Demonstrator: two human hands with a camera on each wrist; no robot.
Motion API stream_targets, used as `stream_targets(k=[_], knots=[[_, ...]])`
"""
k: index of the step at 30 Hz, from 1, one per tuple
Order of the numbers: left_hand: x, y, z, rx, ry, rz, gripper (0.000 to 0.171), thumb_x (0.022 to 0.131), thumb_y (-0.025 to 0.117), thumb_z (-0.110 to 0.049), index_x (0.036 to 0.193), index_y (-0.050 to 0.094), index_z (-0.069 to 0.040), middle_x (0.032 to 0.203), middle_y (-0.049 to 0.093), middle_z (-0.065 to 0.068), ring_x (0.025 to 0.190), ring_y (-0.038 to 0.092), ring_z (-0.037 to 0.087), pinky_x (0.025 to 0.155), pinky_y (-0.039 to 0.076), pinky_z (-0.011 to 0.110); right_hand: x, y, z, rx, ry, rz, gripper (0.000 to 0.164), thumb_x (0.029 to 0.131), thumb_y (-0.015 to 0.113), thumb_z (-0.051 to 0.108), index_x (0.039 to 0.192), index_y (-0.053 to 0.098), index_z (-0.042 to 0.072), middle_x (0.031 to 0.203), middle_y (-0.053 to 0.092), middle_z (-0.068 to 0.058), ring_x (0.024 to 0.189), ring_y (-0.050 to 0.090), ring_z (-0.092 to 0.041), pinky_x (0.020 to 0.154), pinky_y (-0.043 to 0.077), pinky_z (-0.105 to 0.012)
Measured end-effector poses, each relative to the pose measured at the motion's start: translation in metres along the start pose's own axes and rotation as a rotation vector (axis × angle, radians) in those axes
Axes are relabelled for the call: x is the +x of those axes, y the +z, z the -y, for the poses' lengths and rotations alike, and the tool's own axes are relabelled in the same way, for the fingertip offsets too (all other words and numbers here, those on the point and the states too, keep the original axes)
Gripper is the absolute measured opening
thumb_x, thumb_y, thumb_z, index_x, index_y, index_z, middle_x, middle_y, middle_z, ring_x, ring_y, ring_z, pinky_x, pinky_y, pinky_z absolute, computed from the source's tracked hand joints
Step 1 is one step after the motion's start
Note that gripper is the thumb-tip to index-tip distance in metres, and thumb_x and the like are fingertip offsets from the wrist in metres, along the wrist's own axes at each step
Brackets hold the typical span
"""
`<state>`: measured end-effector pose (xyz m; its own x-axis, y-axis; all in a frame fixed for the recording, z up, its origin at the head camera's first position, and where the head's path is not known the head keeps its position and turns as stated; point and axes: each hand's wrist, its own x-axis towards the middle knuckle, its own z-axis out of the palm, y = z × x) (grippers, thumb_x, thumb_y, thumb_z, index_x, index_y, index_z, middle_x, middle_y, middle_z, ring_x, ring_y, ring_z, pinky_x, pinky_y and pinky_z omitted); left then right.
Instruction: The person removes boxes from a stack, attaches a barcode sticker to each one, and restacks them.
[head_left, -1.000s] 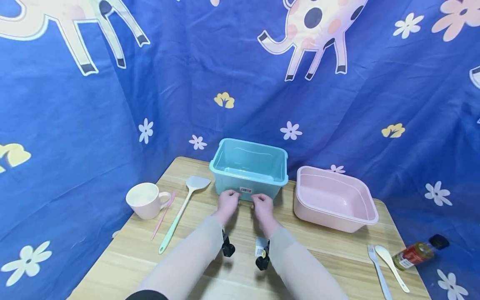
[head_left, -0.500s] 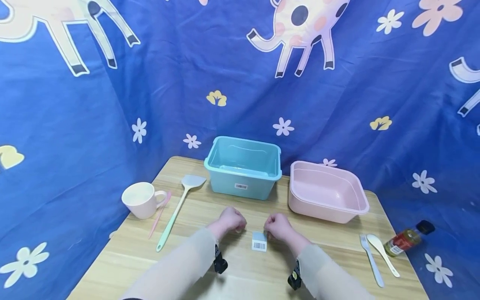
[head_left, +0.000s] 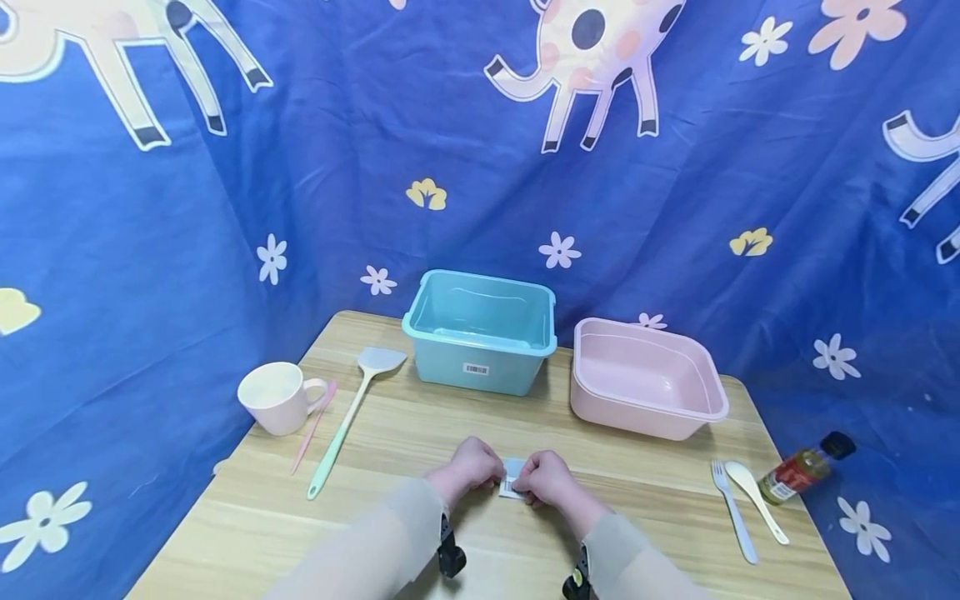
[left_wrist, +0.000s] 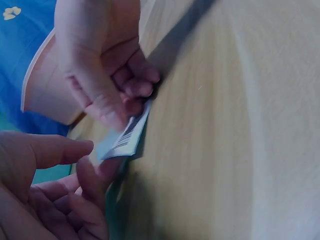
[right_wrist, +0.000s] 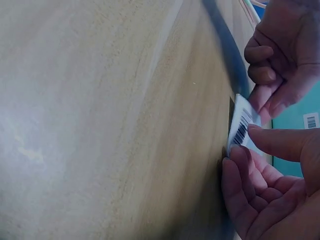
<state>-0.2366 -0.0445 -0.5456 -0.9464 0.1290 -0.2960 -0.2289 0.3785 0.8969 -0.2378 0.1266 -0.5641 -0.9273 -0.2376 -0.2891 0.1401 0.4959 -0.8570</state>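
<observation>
A small pale-blue card with a white barcode label [head_left: 512, 487] is between the two hands, just over the wooden table. My right hand [head_left: 546, 478] pinches its right side, thumb over the label, as the right wrist view shows the card [right_wrist: 243, 127] slightly tilted. At the opposite edge, my left hand [head_left: 474, 467] has curled fingers on the card; in the left wrist view one finger [left_wrist: 111, 169] goes beneath it. The hands partly hide the card. Behind them stands a turquoise bin [head_left: 480, 358], itself with a barcode sticker.
A pink basin [head_left: 637, 408] stands right of the bin. On the left are a white mug [head_left: 273, 402], a thin pink stick [head_left: 311, 433] and a spatula [head_left: 345, 425]. At the right lie a blue fork [head_left: 737, 512], a white spoon [head_left: 759, 504] and a bottle [head_left: 798, 475].
Both hands have left the turquoise bin's front and come back toward the body. They have closed in on the barcode card, which lay untouched on the table half a second ago.
</observation>
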Motion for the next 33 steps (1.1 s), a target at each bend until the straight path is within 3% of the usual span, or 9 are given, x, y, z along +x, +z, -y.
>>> stream_targets(k=[7, 13, 18, 24, 33], knots=[[0.001, 0.007, 0.003, -0.017, -0.008, -0.044, 0.007, 0.072, 0.071, 0.008, 0.076, 0.068, 0.005, 0.070, 0.062, 0.006, 0.054, 0.052, 0.010, 0.050, 0.046, 0.020, -0.003, 0.001, 0.000, 0.013, -0.006, -0.013, 0.020, 0.078, 0.075, -0.002, 0.073, 0.056, 0.003, 0.062, 0.056, -0.004, 0.049, 0.056, -0.012, 0.044, 0.049, -0.026], [0.002, 0.008, 0.004, -0.060, -0.054, -0.034, 0.006, 0.075, 0.069, 0.005, 0.072, 0.066, 0.000, 0.060, 0.057, 0.002, 0.048, 0.046, 0.008, 0.043, 0.035, 0.019, -0.006, 0.002, 0.003, 0.027, -0.040, -0.035, 0.019, 0.080, 0.076, 0.000, 0.076, 0.058, 0.002, 0.062, 0.056, -0.002, 0.051, 0.054, -0.012, 0.045, 0.048, -0.027], [0.002, 0.008, 0.003, -0.186, -0.089, -0.030, 0.005, 0.080, 0.068, 0.002, 0.076, 0.067, -0.001, 0.060, 0.060, 0.002, 0.049, 0.048, 0.008, 0.043, 0.034, 0.018, -0.007, 0.003, 0.007, 0.017, -0.110, -0.095, 0.017, 0.080, 0.076, -0.001, 0.080, 0.060, 0.001, 0.066, 0.056, -0.001, 0.056, 0.052, -0.013, 0.049, 0.046, -0.026], [0.003, 0.007, -0.002, -0.333, -0.065, -0.033, 0.004, 0.086, 0.066, 0.002, 0.087, 0.070, 0.002, 0.069, 0.066, 0.004, 0.054, 0.056, 0.007, 0.048, 0.042, 0.018, -0.009, 0.004, 0.013, 0.019, -0.152, -0.184, 0.016, 0.080, 0.074, -0.002, 0.091, 0.062, -0.002, 0.078, 0.060, -0.005, 0.066, 0.057, -0.017, 0.054, 0.052, -0.028], [0.003, 0.005, -0.005, -0.457, -0.022, -0.035, 0.005, 0.088, 0.065, 0.005, 0.089, 0.067, 0.001, 0.079, 0.068, 0.009, 0.064, 0.064, 0.012, 0.056, 0.051, 0.021, -0.014, 0.005, 0.019, 0.089, -0.173, -0.280, 0.012, 0.083, 0.074, -0.001, 0.094, 0.069, -0.003, 0.081, 0.066, -0.006, 0.073, 0.063, -0.017, 0.065, 0.055, -0.028]])
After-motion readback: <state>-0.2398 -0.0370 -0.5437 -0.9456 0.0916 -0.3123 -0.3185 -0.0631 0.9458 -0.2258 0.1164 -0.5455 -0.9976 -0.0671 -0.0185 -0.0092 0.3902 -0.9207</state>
